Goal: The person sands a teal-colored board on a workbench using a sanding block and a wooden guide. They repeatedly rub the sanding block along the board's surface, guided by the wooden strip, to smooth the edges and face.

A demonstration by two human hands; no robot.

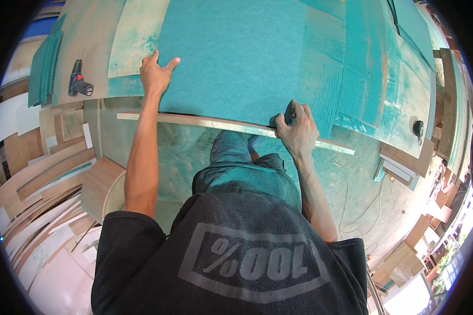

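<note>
A large teal board (231,63), felt-like in surface, lies flat on the worktable with its near edge toward me. My left hand (157,76) rests at the board's left edge, thumb and fingers spread, holding nothing. At the near edge, toward the right corner, my right hand (299,128) is closed round a small dark block-like thing (289,113); the fingers cover most of it, so its kind is hidden. Just below that edge runs a long pale wooden strip (215,123), which passes under my left forearm and my right hand.
A cordless drill (79,81) lies on the table at the left, beside a stack of ridged teal sheets (45,68). At the right edge sits a tape measure (418,129). Wood offcuts (47,184) crowd the left side; a pale cord (346,194) trails over the floor.
</note>
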